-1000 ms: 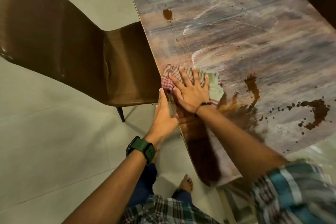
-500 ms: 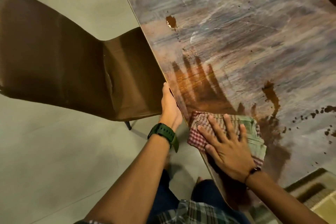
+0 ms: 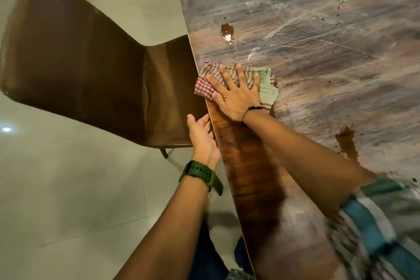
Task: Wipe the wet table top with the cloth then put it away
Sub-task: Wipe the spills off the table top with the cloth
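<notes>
Streaked marble-look worktop (image 3: 318, 57) with brown puddles, pale tiled floor (image 3: 68, 188), brown chair (image 3: 91, 63) alongside; checked cloth (image 3: 266, 88) lies across the worktop's edge under the right hand (image 3: 236, 95), fingers spread flat; left hand (image 3: 202, 138) rests at the edge, fingers relaxed.

The table top (image 3: 318, 52) looks like glossy, streaked wood-grain laminate; the cloth (image 3: 266, 88) is soft checked woven fabric; the chair (image 3: 79, 63) shows smooth brown leather-like upholstery.

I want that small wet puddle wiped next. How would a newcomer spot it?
Start at the table edge beside the chair. Just beyond the cloth under the right hand lies a puddle. It alone is compact, brown and glinting.
</notes>
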The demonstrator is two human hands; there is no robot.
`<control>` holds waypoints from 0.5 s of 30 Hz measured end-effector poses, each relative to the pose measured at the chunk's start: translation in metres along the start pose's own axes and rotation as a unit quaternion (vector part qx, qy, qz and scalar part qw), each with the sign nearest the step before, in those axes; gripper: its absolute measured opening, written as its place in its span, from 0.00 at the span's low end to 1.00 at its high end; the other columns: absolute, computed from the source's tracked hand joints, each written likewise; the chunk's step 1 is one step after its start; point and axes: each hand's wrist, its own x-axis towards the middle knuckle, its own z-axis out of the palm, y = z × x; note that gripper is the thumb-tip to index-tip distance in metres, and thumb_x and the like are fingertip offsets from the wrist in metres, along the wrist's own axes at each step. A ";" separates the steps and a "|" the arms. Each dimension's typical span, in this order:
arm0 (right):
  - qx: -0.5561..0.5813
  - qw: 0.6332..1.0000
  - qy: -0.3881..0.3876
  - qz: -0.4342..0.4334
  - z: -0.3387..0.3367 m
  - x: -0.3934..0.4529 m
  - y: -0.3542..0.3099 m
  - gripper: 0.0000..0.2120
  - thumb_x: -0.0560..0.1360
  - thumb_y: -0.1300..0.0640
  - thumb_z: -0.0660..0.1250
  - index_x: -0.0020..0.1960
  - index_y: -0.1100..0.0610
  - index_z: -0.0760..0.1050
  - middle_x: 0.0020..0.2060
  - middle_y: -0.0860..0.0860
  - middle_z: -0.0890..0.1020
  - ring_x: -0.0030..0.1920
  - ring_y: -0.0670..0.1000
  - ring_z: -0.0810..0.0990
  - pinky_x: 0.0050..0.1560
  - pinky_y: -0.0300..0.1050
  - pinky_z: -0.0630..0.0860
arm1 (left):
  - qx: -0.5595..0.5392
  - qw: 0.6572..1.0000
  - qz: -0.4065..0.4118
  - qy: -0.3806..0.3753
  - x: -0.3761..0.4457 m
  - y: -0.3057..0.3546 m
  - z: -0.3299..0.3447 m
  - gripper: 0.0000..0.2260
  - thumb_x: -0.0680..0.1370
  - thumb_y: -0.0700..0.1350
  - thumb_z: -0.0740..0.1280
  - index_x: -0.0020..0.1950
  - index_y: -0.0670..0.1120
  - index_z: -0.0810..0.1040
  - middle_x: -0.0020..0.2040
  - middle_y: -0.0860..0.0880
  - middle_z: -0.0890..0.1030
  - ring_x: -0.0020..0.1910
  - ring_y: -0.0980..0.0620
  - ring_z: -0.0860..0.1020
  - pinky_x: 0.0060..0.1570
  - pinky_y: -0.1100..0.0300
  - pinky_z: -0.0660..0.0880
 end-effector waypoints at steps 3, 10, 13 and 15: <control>-0.021 0.999 0.015 -0.029 0.024 -0.072 0.014 0.25 0.77 0.39 0.37 0.74 0.36 0.39 0.77 0.46 0.44 0.76 0.60 0.41 0.69 0.70 0.40 | -0.010 0.998 0.060 0.034 0.000 -0.014 0.009 0.26 0.81 0.58 0.47 0.65 0.41 0.71 0.63 0.43 0.76 0.60 0.45 0.75 0.62 0.50 0.70; -0.065 0.989 0.029 -0.131 0.045 -0.198 0.055 0.25 0.80 0.40 0.39 0.73 0.44 0.59 0.73 0.52 0.65 0.72 0.62 0.62 0.64 0.69 0.56 | 0.030 0.995 0.095 0.028 0.000 -0.023 0.005 0.26 0.81 0.58 0.48 0.70 0.43 0.68 0.66 0.45 0.74 0.63 0.47 0.73 0.61 0.53 0.70; -0.072 0.979 0.043 -0.186 0.035 -0.145 0.048 0.26 0.80 0.43 0.42 0.74 0.52 0.61 0.73 0.54 0.65 0.74 0.57 0.59 0.67 0.66 0.52 | 0.041 0.992 0.115 0.014 0.005 -0.027 0.002 0.27 0.79 0.60 0.49 0.69 0.44 0.69 0.65 0.45 0.75 0.63 0.47 0.73 0.66 0.49 0.67; -0.071 0.978 0.052 -0.188 0.028 -0.096 0.033 0.28 0.78 0.45 0.45 0.74 0.55 0.61 0.74 0.53 0.61 0.75 0.54 0.56 0.70 0.63 0.49 | 0.053 0.989 0.140 0.022 0.010 -0.030 0.001 0.26 0.79 0.60 0.52 0.68 0.44 0.71 0.64 0.46 0.76 0.62 0.49 0.74 0.67 0.49 0.66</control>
